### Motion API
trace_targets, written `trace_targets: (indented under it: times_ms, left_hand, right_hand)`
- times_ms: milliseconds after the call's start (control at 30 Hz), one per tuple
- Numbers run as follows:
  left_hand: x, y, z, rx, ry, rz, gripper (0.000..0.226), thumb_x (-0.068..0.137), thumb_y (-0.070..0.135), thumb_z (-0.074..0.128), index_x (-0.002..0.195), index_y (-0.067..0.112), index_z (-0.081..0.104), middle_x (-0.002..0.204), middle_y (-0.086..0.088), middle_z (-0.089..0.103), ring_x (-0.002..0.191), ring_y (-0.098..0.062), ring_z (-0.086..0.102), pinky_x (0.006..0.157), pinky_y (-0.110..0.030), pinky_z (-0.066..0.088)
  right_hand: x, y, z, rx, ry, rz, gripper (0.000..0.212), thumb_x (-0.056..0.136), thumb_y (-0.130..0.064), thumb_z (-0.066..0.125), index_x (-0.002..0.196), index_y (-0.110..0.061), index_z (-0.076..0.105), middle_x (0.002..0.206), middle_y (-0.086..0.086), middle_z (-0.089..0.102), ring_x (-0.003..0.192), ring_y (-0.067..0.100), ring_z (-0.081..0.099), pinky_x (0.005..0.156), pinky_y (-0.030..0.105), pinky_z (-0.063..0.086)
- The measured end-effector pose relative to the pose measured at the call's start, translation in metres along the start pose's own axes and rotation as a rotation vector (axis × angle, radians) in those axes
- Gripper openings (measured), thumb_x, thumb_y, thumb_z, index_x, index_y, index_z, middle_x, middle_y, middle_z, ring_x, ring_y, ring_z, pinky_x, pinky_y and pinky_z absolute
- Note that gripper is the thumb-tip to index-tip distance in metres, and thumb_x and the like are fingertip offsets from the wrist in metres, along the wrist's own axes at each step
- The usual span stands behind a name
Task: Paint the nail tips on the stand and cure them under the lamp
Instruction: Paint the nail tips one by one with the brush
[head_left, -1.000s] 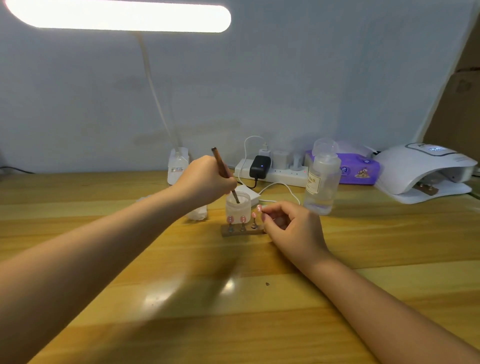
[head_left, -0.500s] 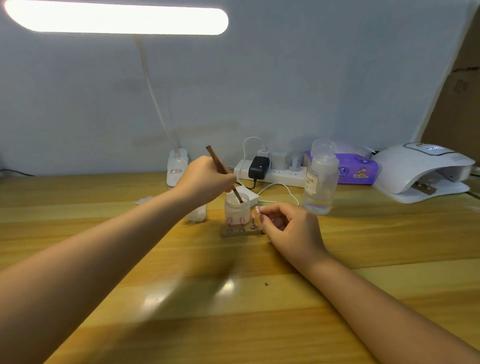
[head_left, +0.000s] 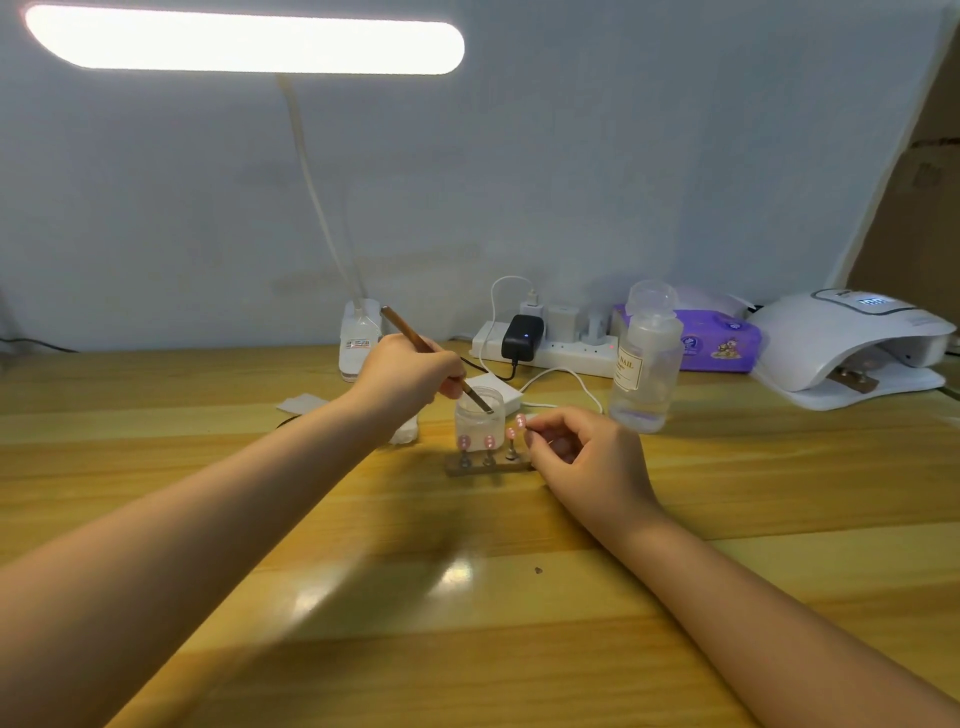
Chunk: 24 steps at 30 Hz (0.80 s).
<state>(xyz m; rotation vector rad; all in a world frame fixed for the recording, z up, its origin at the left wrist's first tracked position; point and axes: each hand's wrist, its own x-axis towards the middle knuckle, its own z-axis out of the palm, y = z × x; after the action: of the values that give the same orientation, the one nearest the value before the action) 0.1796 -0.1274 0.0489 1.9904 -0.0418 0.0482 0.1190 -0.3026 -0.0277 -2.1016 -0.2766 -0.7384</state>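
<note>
Now left hand (head_left: 410, 371) grips brush (head_left: 434, 358), tip dipped in small jar (head_left: 480, 415) just behind stand (head_left: 488, 466). Right hand (head_left: 582, 449) pinches one nail tip (head_left: 520, 421) beside stand. Best: wipe excess on rim, keep tip steady. Curing lamp (head_left: 852, 343) far right.

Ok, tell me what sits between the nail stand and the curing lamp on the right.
In the head view, between the nail stand and the curing lamp come the right hand, gripping the stand's right end, then the clear labelled bottle, then bare table.
</note>
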Motion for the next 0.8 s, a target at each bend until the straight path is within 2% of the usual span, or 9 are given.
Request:
trace_targets:
  times_ms: [133,233,333,400,500,633,700,800]
  left_hand:
    - [-0.005,0.002,-0.007,-0.123,0.047,-0.03,0.011,0.09,0.012,0.06,0.088,0.005,0.068,0.066,-0.001,0.063,0.058,-0.008,0.053,0.043,-0.013,0.038]
    - [-0.018,-0.004,-0.009,-0.208,0.062,0.063,0.011,0.091,0.014,0.062,0.091,0.005,0.068,0.066,0.001,0.066,0.05,-0.001,0.058,0.042,-0.009,0.04]
    - [-0.039,-0.016,-0.007,-0.247,0.12,0.255,0.007,0.091,0.016,0.064,0.091,0.011,0.069,0.067,0.003,0.071,0.059,0.002,0.063,0.051,-0.009,0.046]
    - [-0.053,-0.026,-0.006,-0.305,0.129,0.354,0.004,0.09,0.014,0.066,0.09,0.014,0.07,0.073,0.0,0.073,0.065,-0.005,0.067,0.057,-0.014,0.051]
    - [-0.072,-0.04,0.0,-0.358,0.113,0.43,0.005,0.086,0.012,0.069,0.09,0.012,0.071,0.077,-0.006,0.073,0.066,-0.019,0.07,0.061,-0.023,0.056]
    - [-0.081,-0.051,0.009,-0.343,0.097,0.517,0.006,0.086,0.01,0.068,0.085,0.016,0.067,0.076,-0.004,0.071,0.067,-0.019,0.07,0.062,-0.024,0.056]
    - [-0.081,-0.055,0.012,-0.279,0.093,0.562,0.007,0.089,0.015,0.068,0.086,0.021,0.065,0.078,-0.002,0.069,0.072,-0.018,0.069,0.064,-0.026,0.056]
    - [-0.081,-0.059,0.013,-0.203,0.061,0.632,0.008,0.086,0.03,0.064,0.089,0.023,0.064,0.08,0.002,0.068,0.076,-0.02,0.068,0.068,-0.038,0.057]
  right_hand:
    - [0.0,0.0,0.0,0.008,-0.006,-0.011,0.01,0.083,-0.01,0.068,0.09,-0.016,0.073,0.074,-0.007,0.066,0.072,0.007,0.059,0.063,0.027,0.051]
    - [0.0,0.001,-0.001,0.006,-0.014,-0.009,0.011,0.084,-0.01,0.068,0.091,-0.017,0.073,0.074,-0.009,0.066,0.073,0.005,0.059,0.062,0.024,0.051]
    - [0.0,0.001,0.0,0.002,-0.021,-0.003,0.012,0.084,-0.009,0.068,0.091,-0.017,0.073,0.075,-0.008,0.067,0.073,0.005,0.06,0.063,0.024,0.052]
    - [0.0,0.001,0.0,0.003,-0.022,0.006,0.012,0.083,-0.009,0.068,0.09,-0.018,0.073,0.074,-0.009,0.066,0.072,0.006,0.06,0.063,0.024,0.052]
    - [0.0,0.001,0.0,0.007,-0.017,0.023,0.011,0.083,-0.01,0.069,0.088,-0.02,0.072,0.071,-0.012,0.065,0.07,0.005,0.06,0.063,0.023,0.052]
    - [0.0,0.0,0.0,0.009,-0.011,0.03,0.011,0.083,-0.012,0.07,0.086,-0.023,0.071,0.071,-0.015,0.065,0.071,0.003,0.061,0.062,0.021,0.052]
    - [0.0,0.0,0.0,0.009,-0.013,0.028,0.011,0.083,-0.012,0.07,0.087,-0.022,0.071,0.072,-0.014,0.065,0.071,0.003,0.061,0.062,0.02,0.053]
    - [0.0,0.0,0.0,0.005,-0.017,0.026,0.009,0.084,-0.014,0.07,0.089,-0.02,0.072,0.074,-0.01,0.067,0.07,0.006,0.062,0.062,0.022,0.053]
